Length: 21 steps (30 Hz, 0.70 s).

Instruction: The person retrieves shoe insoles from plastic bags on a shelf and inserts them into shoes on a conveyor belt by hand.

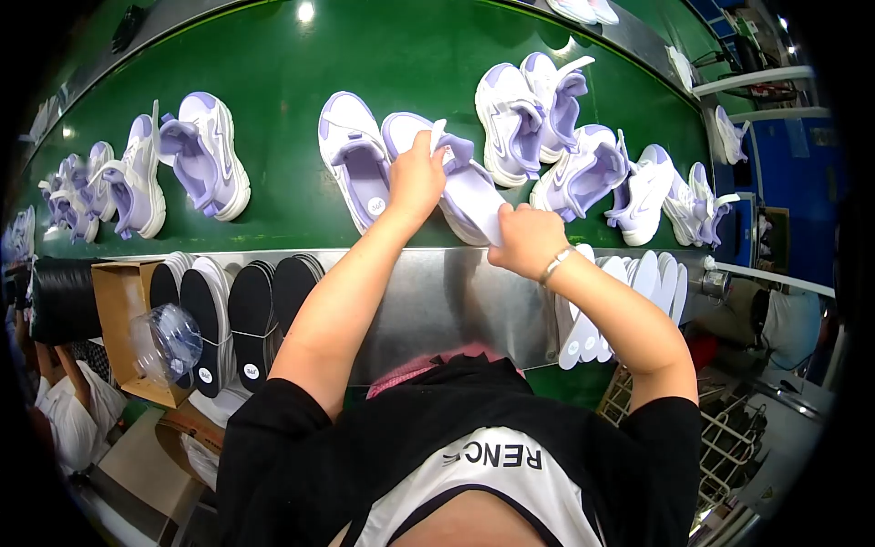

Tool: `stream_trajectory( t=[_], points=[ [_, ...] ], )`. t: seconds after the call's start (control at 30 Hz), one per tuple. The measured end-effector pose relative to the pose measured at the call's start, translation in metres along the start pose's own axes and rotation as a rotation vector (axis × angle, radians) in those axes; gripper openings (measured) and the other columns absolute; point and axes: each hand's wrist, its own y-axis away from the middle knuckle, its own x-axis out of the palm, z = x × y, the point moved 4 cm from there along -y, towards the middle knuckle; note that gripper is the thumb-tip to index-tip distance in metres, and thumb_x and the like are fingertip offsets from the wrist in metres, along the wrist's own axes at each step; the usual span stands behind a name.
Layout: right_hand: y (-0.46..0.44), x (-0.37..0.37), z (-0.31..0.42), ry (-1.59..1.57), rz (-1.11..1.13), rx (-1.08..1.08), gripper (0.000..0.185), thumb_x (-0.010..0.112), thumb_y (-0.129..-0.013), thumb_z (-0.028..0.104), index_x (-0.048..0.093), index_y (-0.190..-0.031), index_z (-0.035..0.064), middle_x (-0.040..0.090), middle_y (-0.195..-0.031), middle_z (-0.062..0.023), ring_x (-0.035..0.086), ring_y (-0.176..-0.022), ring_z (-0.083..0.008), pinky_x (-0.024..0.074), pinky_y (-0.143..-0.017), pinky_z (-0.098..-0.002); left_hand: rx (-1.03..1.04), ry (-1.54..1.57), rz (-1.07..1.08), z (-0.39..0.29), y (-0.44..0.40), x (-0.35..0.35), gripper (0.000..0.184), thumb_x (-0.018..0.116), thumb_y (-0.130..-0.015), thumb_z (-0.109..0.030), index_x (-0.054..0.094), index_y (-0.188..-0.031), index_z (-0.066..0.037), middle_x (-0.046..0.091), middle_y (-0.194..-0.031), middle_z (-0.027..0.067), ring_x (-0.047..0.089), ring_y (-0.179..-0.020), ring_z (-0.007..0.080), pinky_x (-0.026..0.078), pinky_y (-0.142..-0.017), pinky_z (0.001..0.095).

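In the head view, a white and lilac sneaker (408, 128) lies on the green work surface, its toe pointing away from me. My left hand (417, 182) is closed on this sneaker at its tongue and strap, holding the opening apart. My right hand (529, 241) pinches the heel end of a pale insole (476, 205), whose front part is inside the sneaker. Touching it on the left is a second sneaker (351, 150), with an insole bearing a round label inside. My fingers partly hide the sneaker's opening.
More sneakers stand on the green surface (283, 64), at left (202, 155) and right (510, 123). Along the metal ledge (428, 301) are bundled black insoles (251, 314), a cardboard box (123, 292) and white insoles (645, 283). A wire rack (725, 428) is at lower right; people are at both sides.
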Motion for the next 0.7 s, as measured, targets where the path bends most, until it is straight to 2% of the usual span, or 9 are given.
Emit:
stream_trajectory(
  t=[0.07, 0.13, 0.2, 0.3, 0.4, 0.47, 0.53, 0.6, 0.7],
  points=[
    [-0.002, 0.002, -0.002, -0.045, 0.105, 0.017, 0.022, 0.053, -0.067, 0.014, 0.057, -0.085, 0.0034, 0.057, -0.077, -0.0144, 0.057, -0.068, -0.0256, 0.0472, -0.06, -0.0346, -0.008, 0.004, -0.001, -0.001, 0.0, -0.001, 0.019, 0.051, -0.077, -0.015, 0.046, -0.091, -0.004, 0.056, -0.068, 0.0203, 0.054, -0.066, 0.0382, 0.041, -0.058, 0.0448],
    [-0.013, 0.003, 0.01, -0.047, -0.094, -0.173, 0.014, 0.053, -0.066, 0.013, 0.06, -0.073, 0.0031, 0.057, -0.073, -0.0135, 0.058, -0.068, -0.0267, 0.0474, -0.059, -0.0341, -0.012, 0.0, 0.003, -0.003, 0.002, -0.002, 0.019, 0.051, -0.077, -0.015, 0.046, -0.091, -0.004, 0.056, -0.068, 0.0204, 0.054, -0.066, 0.0383, 0.041, -0.058, 0.0448],
    [-0.037, 0.019, 0.019, -0.042, -0.17, -0.205, 0.011, 0.052, -0.066, 0.012, 0.06, -0.065, 0.0037, 0.057, -0.072, -0.0139, 0.058, -0.068, -0.027, 0.0475, -0.059, -0.0338, -0.036, 0.012, 0.014, -0.004, 0.003, -0.005, 0.02, 0.052, -0.077, -0.015, 0.045, -0.092, -0.004, 0.056, -0.068, 0.0207, 0.054, -0.066, 0.0384, 0.041, -0.058, 0.0444],
    [-0.07, 0.04, 0.022, -0.106, -0.087, -0.191, 0.012, 0.05, -0.067, 0.01, 0.061, -0.068, 0.0035, 0.059, -0.078, -0.0146, 0.058, -0.073, -0.0268, 0.0475, -0.061, -0.0351, -0.024, 0.042, -0.011, -0.002, 0.005, -0.005, 0.02, 0.052, -0.077, -0.015, 0.046, -0.092, -0.004, 0.056, -0.068, 0.0208, 0.054, -0.066, 0.0382, 0.041, -0.058, 0.0441],
    [-0.085, 0.054, 0.019, -0.159, 0.154, -0.119, 0.016, 0.049, -0.069, 0.01, 0.061, -0.074, 0.0023, 0.059, -0.087, -0.0163, 0.057, -0.082, -0.0273, 0.0464, -0.068, -0.0361, -0.02, 0.103, -0.01, -0.001, 0.005, -0.004, 0.019, 0.052, -0.077, -0.014, 0.046, -0.092, -0.004, 0.056, -0.068, 0.0208, 0.054, -0.066, 0.0381, 0.041, -0.058, 0.0438],
    [-0.089, 0.056, 0.018, -0.172, 0.241, -0.18, 0.022, 0.05, -0.069, 0.014, 0.062, -0.083, 0.0017, 0.056, -0.091, -0.023, 0.056, -0.083, -0.0317, 0.0445, -0.073, -0.0373, -0.043, 0.077, 0.016, -0.004, 0.004, -0.002, 0.02, 0.052, -0.076, -0.015, 0.047, -0.092, -0.004, 0.056, -0.068, 0.0209, 0.054, -0.067, 0.038, 0.041, -0.058, 0.0437],
    [-0.099, 0.062, 0.019, -0.096, 0.353, -0.077, 0.027, 0.049, -0.07, 0.013, 0.06, -0.093, 0.0016, 0.054, -0.098, -0.0239, 0.054, -0.092, -0.0311, 0.0419, -0.08, -0.0358, 0.02, 0.053, -0.032, -0.003, 0.001, -0.001, 0.021, 0.052, -0.077, -0.016, 0.047, -0.092, -0.003, 0.056, -0.069, 0.0207, 0.054, -0.067, 0.0379, 0.041, -0.058, 0.0436],
    [-0.105, 0.07, 0.026, 0.072, 0.472, -0.273, 0.031, 0.05, -0.069, 0.011, 0.058, -0.097, 0.0003, 0.053, -0.101, -0.0226, 0.051, -0.097, -0.0311, 0.0403, -0.083, -0.0351, 0.018, 0.034, -0.029, -0.001, 0.001, -0.002, 0.021, 0.052, -0.077, -0.016, 0.047, -0.092, -0.003, 0.057, -0.069, 0.0206, 0.055, -0.067, 0.0377, 0.042, -0.058, 0.0436],
    [-0.106, 0.071, 0.022, 0.013, 0.514, -0.291, 0.03, 0.05, -0.069, 0.012, 0.058, -0.096, -0.0008, 0.054, -0.101, -0.0204, 0.05, -0.099, -0.0325, 0.0388, -0.085, -0.0358, -0.022, 0.037, 0.014, -0.001, 0.001, -0.001, 0.02, 0.051, -0.077, -0.016, 0.047, -0.091, -0.003, 0.056, -0.069, 0.0207, 0.055, -0.067, 0.0378, 0.042, -0.058, 0.0438]
  ],
)
